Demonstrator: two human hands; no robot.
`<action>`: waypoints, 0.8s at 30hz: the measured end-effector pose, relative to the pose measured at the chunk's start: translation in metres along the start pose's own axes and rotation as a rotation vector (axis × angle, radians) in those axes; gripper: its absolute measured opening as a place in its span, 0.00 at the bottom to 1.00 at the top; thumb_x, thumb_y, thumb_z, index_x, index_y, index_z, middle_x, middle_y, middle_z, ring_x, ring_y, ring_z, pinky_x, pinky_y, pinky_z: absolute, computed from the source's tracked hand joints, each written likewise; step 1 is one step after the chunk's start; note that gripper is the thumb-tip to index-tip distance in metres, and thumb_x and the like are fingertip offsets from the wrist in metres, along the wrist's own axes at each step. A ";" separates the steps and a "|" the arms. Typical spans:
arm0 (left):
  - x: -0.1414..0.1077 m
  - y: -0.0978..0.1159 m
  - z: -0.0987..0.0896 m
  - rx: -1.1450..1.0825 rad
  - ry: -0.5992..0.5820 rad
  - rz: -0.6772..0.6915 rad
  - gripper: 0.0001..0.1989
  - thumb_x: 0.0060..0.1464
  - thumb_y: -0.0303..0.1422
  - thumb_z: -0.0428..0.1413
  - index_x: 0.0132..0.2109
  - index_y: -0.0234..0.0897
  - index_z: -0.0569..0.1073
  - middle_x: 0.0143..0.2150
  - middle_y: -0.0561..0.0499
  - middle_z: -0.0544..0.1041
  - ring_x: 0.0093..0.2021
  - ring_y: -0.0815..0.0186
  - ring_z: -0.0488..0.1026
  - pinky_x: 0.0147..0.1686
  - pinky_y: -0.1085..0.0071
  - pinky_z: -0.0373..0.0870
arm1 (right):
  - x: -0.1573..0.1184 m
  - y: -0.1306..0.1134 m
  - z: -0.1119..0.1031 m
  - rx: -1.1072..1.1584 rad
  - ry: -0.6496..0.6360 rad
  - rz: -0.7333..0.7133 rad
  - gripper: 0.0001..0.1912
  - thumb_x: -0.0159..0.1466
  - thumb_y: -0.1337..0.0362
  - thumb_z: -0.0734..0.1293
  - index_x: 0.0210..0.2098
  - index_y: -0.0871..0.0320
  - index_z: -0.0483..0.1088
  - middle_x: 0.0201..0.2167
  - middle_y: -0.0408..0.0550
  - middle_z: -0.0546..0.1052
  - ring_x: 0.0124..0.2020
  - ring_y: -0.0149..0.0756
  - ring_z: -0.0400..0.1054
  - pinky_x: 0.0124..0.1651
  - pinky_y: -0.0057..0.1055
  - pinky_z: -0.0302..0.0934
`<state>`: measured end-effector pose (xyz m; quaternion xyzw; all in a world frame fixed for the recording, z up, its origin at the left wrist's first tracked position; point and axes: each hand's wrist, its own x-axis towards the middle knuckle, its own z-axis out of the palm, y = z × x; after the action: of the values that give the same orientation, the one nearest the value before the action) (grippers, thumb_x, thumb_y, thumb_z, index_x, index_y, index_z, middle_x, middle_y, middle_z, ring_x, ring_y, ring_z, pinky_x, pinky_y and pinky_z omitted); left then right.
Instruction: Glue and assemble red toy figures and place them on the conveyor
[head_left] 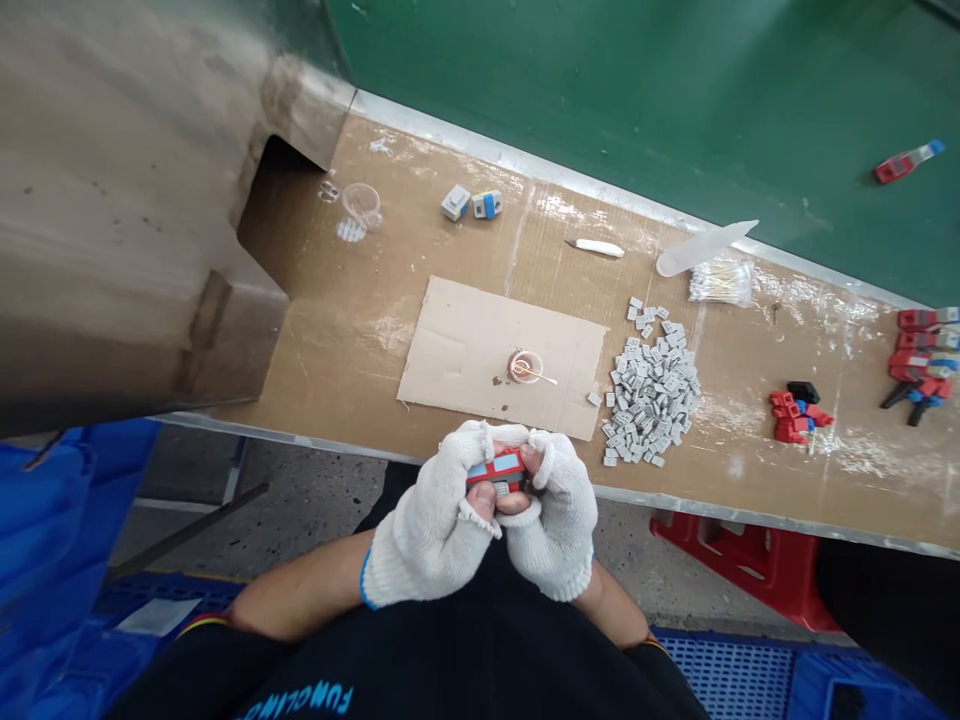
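Observation:
A small red piece with light blue panels and a grey part [505, 466] is held between both hands, just off the table's front edge. My left hand [442, 510], in a white fingerless glove, grips its left end. My right hand [553, 515], gloved the same way, closes on its right end. Beyond the hands, a small round cup [525, 367] with a cotton swab in it stands on a cardboard sheet [465, 340]. A heap of small grey pieces [651, 395] lies right of the sheet.
Farther back lie two grey-blue blocks [487, 205], a white-handled knife [598, 248], a bag of cotton swabs [721, 282] and a clear cup [361, 203]. Red assemblies [791, 415] are at the right. A metal housing [135, 220] borders the table's left; a green surface [637, 100] runs behind.

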<state>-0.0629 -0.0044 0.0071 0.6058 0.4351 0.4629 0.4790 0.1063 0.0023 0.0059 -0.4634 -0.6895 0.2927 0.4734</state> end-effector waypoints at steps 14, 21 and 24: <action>-0.011 -0.001 0.006 0.136 0.080 0.079 0.25 0.83 0.37 0.55 0.80 0.42 0.69 0.68 0.37 0.86 0.63 0.51 0.89 0.62 0.56 0.89 | -0.009 -0.003 -0.001 0.109 -0.010 0.073 0.24 0.83 0.57 0.68 0.76 0.39 0.70 0.42 0.47 0.82 0.37 0.44 0.79 0.43 0.42 0.80; -0.010 -0.005 0.008 0.194 0.124 0.156 0.23 0.84 0.38 0.54 0.78 0.39 0.70 0.64 0.37 0.86 0.61 0.52 0.89 0.60 0.58 0.90 | -0.005 -0.005 -0.003 0.111 -0.019 0.100 0.18 0.85 0.54 0.67 0.71 0.39 0.71 0.40 0.43 0.78 0.35 0.39 0.78 0.40 0.38 0.80; -0.008 -0.003 0.004 0.181 0.064 0.157 0.26 0.82 0.40 0.55 0.80 0.42 0.67 0.66 0.36 0.85 0.60 0.50 0.90 0.60 0.56 0.91 | -0.002 -0.006 -0.007 0.099 -0.024 0.106 0.16 0.85 0.52 0.67 0.69 0.41 0.72 0.40 0.43 0.78 0.36 0.39 0.79 0.39 0.37 0.79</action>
<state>-0.0611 -0.0123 0.0023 0.6637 0.4414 0.4769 0.3704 0.1112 -0.0023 0.0125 -0.4719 -0.6542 0.3569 0.4711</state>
